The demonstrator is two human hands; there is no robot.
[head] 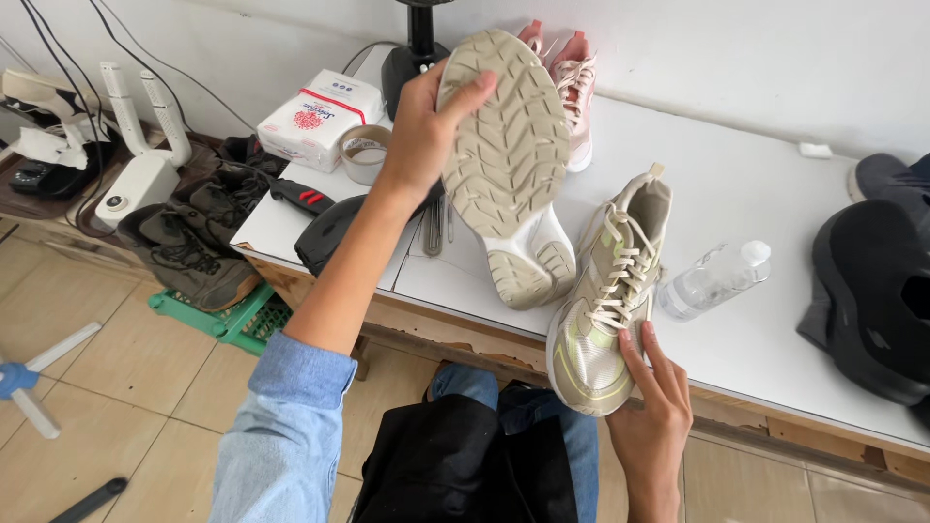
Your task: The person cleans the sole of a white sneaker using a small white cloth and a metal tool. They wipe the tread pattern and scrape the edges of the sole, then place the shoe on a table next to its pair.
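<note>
Gripped in the left hand: a beige shoe, fingers wrapped tight round its edge, lifted up with the bumpy sole turned to the camera. Long way running from top, near the wall, down to the heel just above the white table. Down lower, the right hand pressed against the toe of the second beige shoe, thumb and fingers curled round its side, toe sticking out over the table edge, laces up, heel pointing away toward the wall. Both shoes side by side, nearly touching, the lifted one on the left. Just beside the second shoe, a clear bottle lying down. Farther back, pink shoes. Off to the right, a black shoe.
</note>
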